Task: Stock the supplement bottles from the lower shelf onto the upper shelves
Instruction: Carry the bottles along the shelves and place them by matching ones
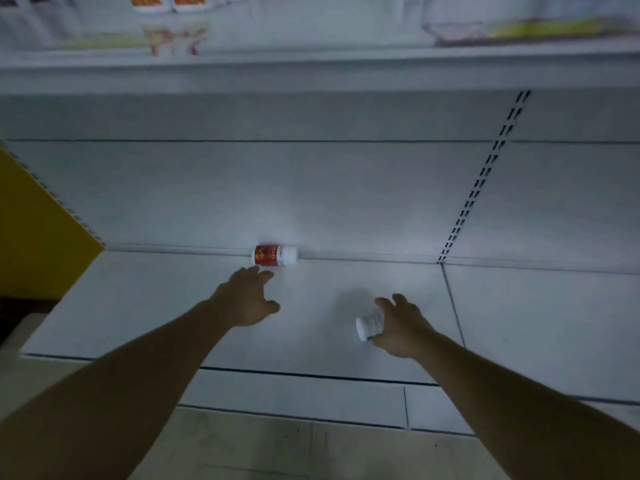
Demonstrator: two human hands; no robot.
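Note:
A supplement bottle (274, 255) with a red label and white cap lies on its side at the back of the lower shelf (346, 289). My left hand (246, 299) reaches toward it with fingers apart, its fingertips just short of the bottle's base. A second bottle (368, 327) shows its white cap toward me. My right hand (401, 323) curls around that bottle from the right; the bottle's label is hidden by the hand.
An upper shelf edge (311, 64) runs across the top, with blurred orange-labelled bottles (166, 1) and other packages above it. A yellow side panel (38, 230) stands at the left. A slotted upright (485, 174) divides the back wall at the right.

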